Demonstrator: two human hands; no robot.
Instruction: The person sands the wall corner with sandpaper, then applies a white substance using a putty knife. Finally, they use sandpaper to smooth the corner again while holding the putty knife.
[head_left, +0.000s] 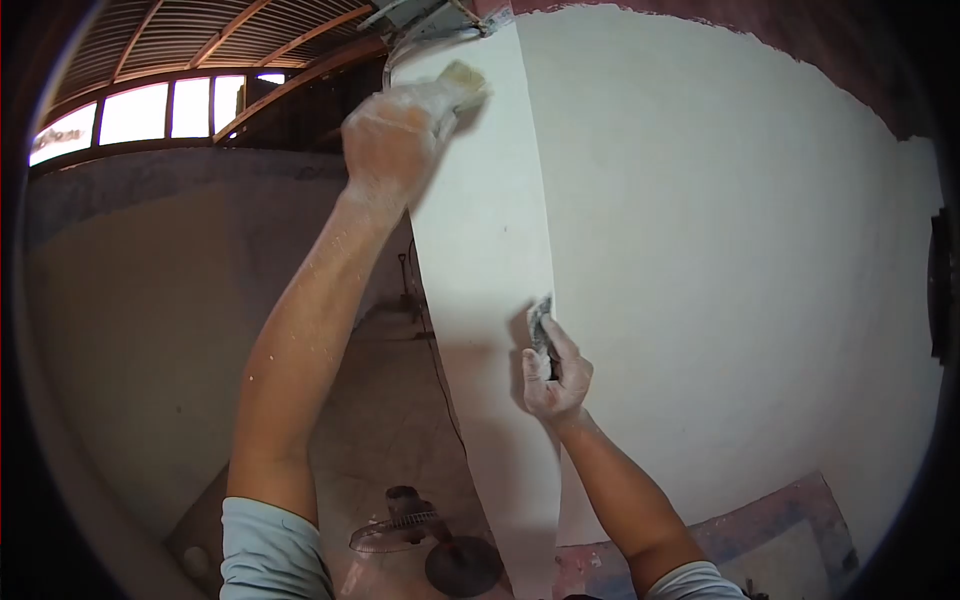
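White dust coats both of my hands. My left hand (395, 140) is raised high and closed on a pale yellowish block (464, 80), which is near or against the upper part of the white pillar (480, 230); its exact kind is blurred. Lower down, my right hand (560, 380) grips a dark, powder-covered flat piece (541, 325) between thumb and fingers. That piece lies by the pillar's vertical corner edge. Whether it is sandpaper or a small blade I cannot make out.
To the right of the corner spreads a broad whitish wall (720, 250). A pedestal fan (405, 520) stands on the floor below, left of the pillar. A dark cable (440, 370) runs down beside the pillar. Bare metal or wire (430, 22) shows at its top.
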